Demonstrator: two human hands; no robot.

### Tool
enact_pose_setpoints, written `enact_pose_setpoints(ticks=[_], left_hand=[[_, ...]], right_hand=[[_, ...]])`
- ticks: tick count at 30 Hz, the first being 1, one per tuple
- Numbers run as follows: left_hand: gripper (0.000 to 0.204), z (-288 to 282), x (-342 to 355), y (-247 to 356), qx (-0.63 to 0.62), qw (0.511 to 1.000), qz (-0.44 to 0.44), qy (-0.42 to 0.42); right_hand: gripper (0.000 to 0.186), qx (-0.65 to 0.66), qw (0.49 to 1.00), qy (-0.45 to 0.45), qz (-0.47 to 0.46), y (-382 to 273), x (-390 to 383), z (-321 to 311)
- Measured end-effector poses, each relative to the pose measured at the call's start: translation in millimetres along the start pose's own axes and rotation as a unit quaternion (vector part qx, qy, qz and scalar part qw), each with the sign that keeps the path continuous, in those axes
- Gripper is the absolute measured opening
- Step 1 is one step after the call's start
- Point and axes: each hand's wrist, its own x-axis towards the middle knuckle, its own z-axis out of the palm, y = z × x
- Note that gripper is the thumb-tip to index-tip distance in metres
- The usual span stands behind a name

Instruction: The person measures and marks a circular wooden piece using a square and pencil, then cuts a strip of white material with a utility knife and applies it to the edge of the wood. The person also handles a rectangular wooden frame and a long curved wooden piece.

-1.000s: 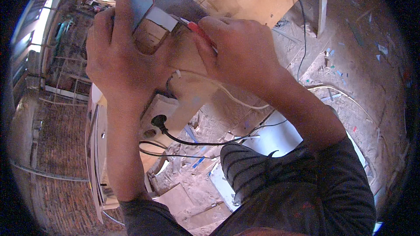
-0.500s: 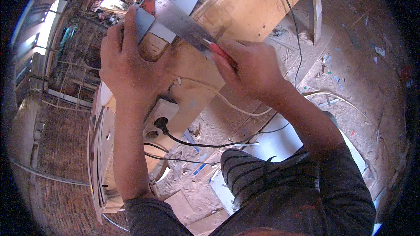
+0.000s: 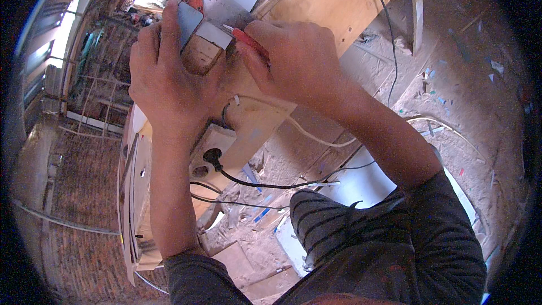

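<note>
R hand (image 3: 299,59), fingers pinched round a red tool (image 3: 250,42), held its tip just below the metal ruler (image 3: 226,4); L hand (image 3: 169,82), fingers partly spread, grip unclear, lay below-left of ruler, where steady pressure prob. mattered most.

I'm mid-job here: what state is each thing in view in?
Right hand: closed around the red-handled pointed tool
Red-handled pointed tool: held, pale tip exposed
Left hand: thumb and forefinger spread apart; grip partly hidden
Metal ruler blade: partly behind the right hand
Black plug: plugged into the socket block
Neighbouring socket: unplugged
Black cord: slack, curving
</note>
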Motion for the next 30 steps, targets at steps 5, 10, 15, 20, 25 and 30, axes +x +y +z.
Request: enact_pose_setpoints(ticks=[5, 10, 15, 20, 25, 30], left_hand=[[0.096, 0.5, 1.4, 1.5, 0.001, 1.0, 0.0, 0.006], [0.095, 2.7, -1.2, -1.1, 0.008, 1.0, 0.007, 0.019], [0.091, 5.6, -1.3, -4.2, 0.011, 1.0, 0.017, 0.019], [0.088, 2.5, 1.5, 0.6, 0.024, 1.0, 0.004, 0.005], [0.095, 5.8, 3.6, -0.3, 0.034, 0.999, 0.038, 0.017], [0.094, 9.0, 5.5, -0.2, 0.037, 0.997, 0.064, 0.027]], right_hand=[[0.026, -0.01, 1.0, 0.008, 0.007, -3.2, 0.5, 2.5], [0.025, -0.013, 1.0, 0.0, 0.027, -7.6, 0.4, 1.7], [0.024, -0.028, 0.999, 0.004, 0.032, -11.9, 1.5, 0.3], [0.025, -0.026, 0.999, 0.028, -0.001, -7.6, 1.5, 2.8], [0.026, -0.028, 1.0, 0.013, -0.005, -4.9, -0.4, 1.7], [0.027, -0.004, 0.999, -0.024, 0.026, 2.9, -14.1, 1.0]])
